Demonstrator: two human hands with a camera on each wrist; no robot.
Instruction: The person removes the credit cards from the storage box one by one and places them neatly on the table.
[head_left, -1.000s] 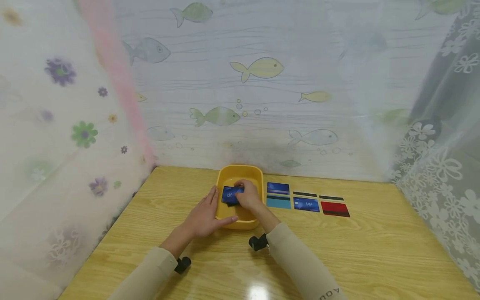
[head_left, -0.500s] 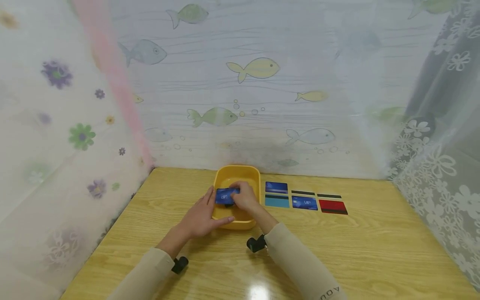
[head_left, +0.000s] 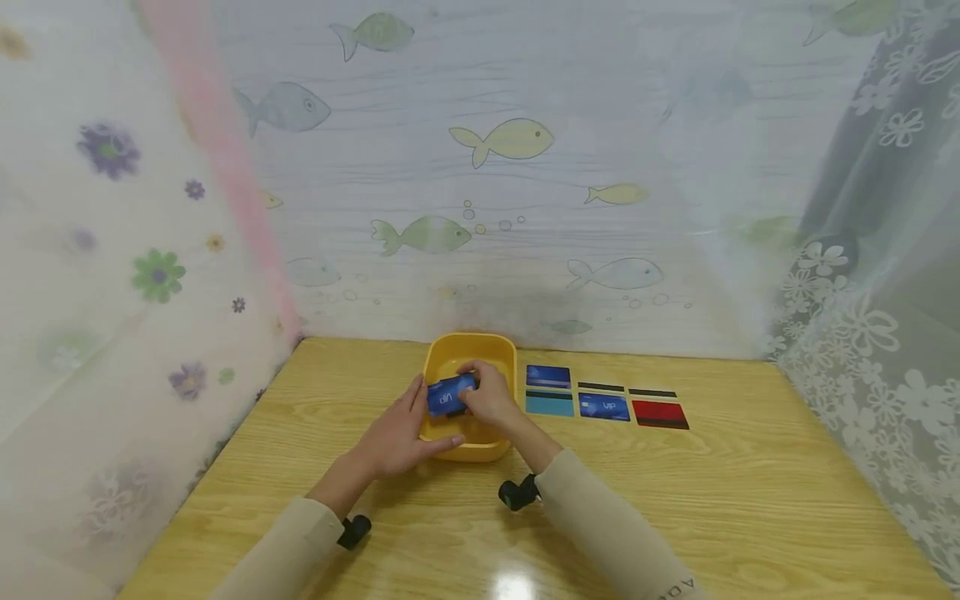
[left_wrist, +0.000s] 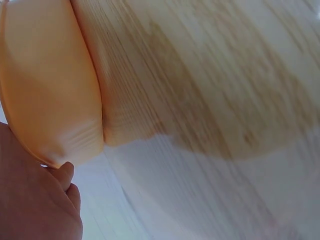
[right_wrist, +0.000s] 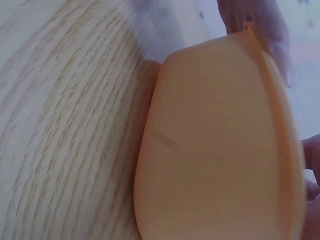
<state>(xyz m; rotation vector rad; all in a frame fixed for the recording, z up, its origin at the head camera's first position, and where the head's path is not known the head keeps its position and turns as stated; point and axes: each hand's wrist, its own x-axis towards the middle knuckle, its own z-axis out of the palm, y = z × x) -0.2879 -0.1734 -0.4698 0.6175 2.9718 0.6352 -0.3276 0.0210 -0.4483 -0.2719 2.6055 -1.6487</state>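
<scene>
In the head view my right hand (head_left: 491, 398) pinches a blue VIP card (head_left: 442, 397) by its right end, inside the yellow plastic bin (head_left: 512, 360). The card lies slightly tilted, with its left end close to my left fingers. Something dark, mostly hidden, shows just below it. My left hand (head_left: 392, 435) holds the bin at its left side, thumb over the front rim. The left wrist view has that hand (left_wrist: 35, 200) against the bin wall (left_wrist: 52, 75). From the right wrist, the bin's outer side (right_wrist: 215, 140) hides the card.
Right of the bin lie two rows of cards: a dark blue card (head_left: 548, 377), a light blue card (head_left: 550, 404), another VIP card (head_left: 604, 407) and a red card (head_left: 660, 414). Two dark-striped cards blend into the wooden table (head_left: 720, 500). A fish-print curtain (head_left: 510, 200) closes the back.
Within the bin, the blue card has shifted left toward my left fingers and tilted, its left end now lower. My right hand keeps its pinch; my left hand stays on the bin.
</scene>
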